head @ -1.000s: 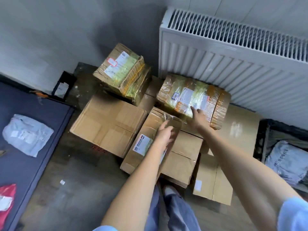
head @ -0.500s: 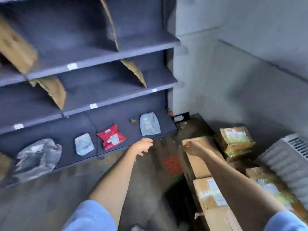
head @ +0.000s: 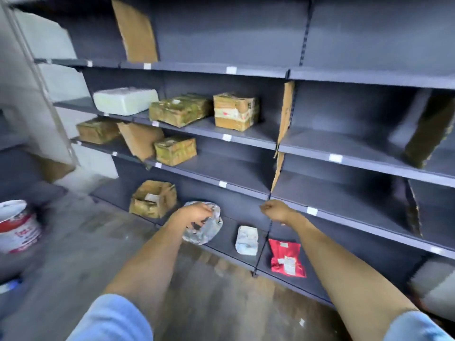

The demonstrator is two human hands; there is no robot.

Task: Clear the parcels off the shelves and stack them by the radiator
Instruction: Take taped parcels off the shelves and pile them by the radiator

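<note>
Dark grey shelves (head: 248,141) fill the view. A white parcel (head: 125,100), a taped box (head: 179,109) and a cardboard box (head: 235,112) sit on one shelf. Two taped boxes (head: 97,130) (head: 175,150) lie one level lower. On the bottom shelf are a crumpled box (head: 154,199), a silver bag (head: 206,232), a small white packet (head: 247,240) and a red bag (head: 286,258). My left hand (head: 197,215) hangs in front of the silver bag's top, fingers loosely curled, holding nothing. My right hand (head: 273,212) is loosely curled in the air and empty. The radiator is out of view.
A red and white bucket (head: 17,225) stands on the floor at the left. Cardboard dividers (head: 285,112) (head: 428,134) lean between shelf bays. A grey parcel (head: 435,284) lies at the lower right. The image is blurred by motion.
My view has swung left from the boxes stacked by the radiator to the shelves. Both hands left the stacked boxes and now reach toward the bottom shelf, empty.
</note>
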